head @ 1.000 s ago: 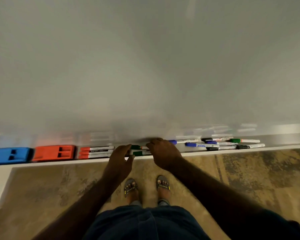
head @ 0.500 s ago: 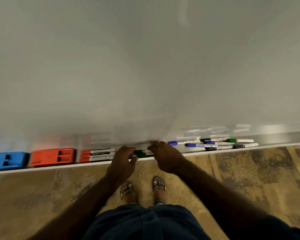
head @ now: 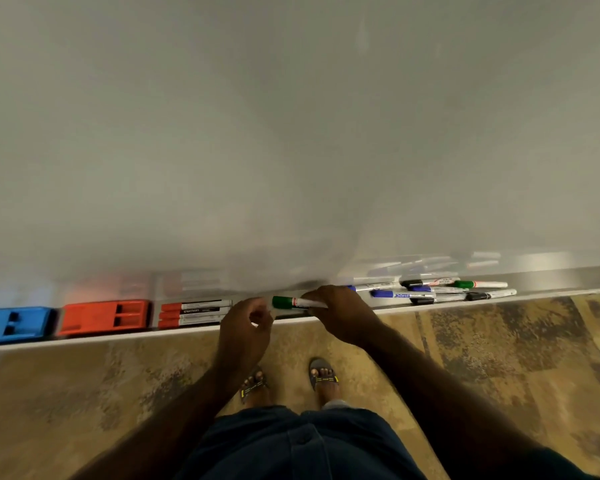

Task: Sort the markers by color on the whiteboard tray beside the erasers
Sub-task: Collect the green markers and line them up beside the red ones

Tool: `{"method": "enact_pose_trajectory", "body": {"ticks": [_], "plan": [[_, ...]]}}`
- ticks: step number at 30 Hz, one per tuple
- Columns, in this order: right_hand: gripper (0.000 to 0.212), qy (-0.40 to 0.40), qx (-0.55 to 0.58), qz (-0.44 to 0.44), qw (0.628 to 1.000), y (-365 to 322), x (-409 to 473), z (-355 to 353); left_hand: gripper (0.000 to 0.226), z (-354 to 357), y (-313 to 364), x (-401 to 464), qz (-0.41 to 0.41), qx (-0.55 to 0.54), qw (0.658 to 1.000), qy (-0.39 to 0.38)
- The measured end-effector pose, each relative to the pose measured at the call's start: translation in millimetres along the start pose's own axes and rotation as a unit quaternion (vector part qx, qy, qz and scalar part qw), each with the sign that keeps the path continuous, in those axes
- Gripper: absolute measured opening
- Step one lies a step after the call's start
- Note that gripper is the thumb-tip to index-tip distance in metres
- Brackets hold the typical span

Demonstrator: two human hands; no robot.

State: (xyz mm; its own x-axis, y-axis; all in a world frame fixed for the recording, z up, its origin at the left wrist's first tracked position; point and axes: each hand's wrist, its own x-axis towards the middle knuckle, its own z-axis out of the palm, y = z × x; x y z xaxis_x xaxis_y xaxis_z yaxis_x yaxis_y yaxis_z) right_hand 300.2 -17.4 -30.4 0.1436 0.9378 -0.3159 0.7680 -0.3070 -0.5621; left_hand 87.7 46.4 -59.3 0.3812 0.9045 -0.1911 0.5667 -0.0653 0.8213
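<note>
My right hand (head: 340,311) grips a green-capped marker (head: 284,302) just above the whiteboard tray (head: 551,293), cap pointing left. My left hand (head: 246,325) hovers beside the cap with curled fingers, holding nothing that I can see. Three red-capped markers (head: 194,311) lie side by side to the left, next to the orange eraser (head: 103,317) and the blue eraser (head: 14,323). On the right of the tray lies a mixed heap of blue, black and green markers (head: 440,289).
The whiteboard (head: 291,133) fills the upper view. Below the tray is a patterned brown floor (head: 499,358), with my sandalled feet (head: 323,375) close under the tray edge.
My right hand has taken hold of the green marker and raised it slightly off the tray. My left hand has drawn back from the tray and curled its fingers.
</note>
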Motion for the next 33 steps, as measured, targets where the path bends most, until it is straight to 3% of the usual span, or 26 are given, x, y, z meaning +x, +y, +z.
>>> {"method": "enact_pose_trajectory", "body": {"ticks": [2,5,8,10,12,17,25,30,33], "plan": [[0.023,0.012,0.051,0.009,0.999,2.0,0.5,-3.3,0.017,2.7,10.0,-8.8,-0.068,-0.045,0.996,0.020],[0.023,0.026,0.117,0.010,0.993,4.8,-2.3,-4.8,0.022,12.7,28.2,-19.2,-0.194,-0.184,0.963,-0.043],[0.023,0.003,0.167,0.003,0.986,2.8,-10.2,-5.7,0.029,29.5,46.0,-20.9,-0.249,-0.381,0.884,-0.105],[0.022,-0.020,0.212,0.006,0.977,2.2,-16.8,-6.3,0.034,38.7,51.6,-19.1,-0.264,-0.473,0.834,-0.106],[0.020,-0.031,0.248,0.000,0.968,1.4,-25.1,-8.2,0.038,44.6,54.0,-18.0,-0.265,-0.514,0.810,-0.103],[0.019,-0.028,0.296,0.018,0.955,11.6,-45.9,-15.7,0.032,59.7,65.6,-22.2,-0.263,-0.532,0.799,-0.096],[0.025,0.050,0.167,0.012,0.985,39.3,-72.1,-30.6,0.039,88.0,80.9,-28.5,-0.294,-0.526,0.792,-0.102],[0.019,0.058,0.086,-0.031,0.994,54.1,-80.8,-35.3,0.040,108.2,94.9,-29.4,-0.297,-0.501,0.804,-0.119],[0.026,0.053,0.081,-0.029,0.995,66.3,-84.0,-40.0,0.039,118.8,101.9,-29.2,-0.302,-0.487,0.811,-0.120]]}}
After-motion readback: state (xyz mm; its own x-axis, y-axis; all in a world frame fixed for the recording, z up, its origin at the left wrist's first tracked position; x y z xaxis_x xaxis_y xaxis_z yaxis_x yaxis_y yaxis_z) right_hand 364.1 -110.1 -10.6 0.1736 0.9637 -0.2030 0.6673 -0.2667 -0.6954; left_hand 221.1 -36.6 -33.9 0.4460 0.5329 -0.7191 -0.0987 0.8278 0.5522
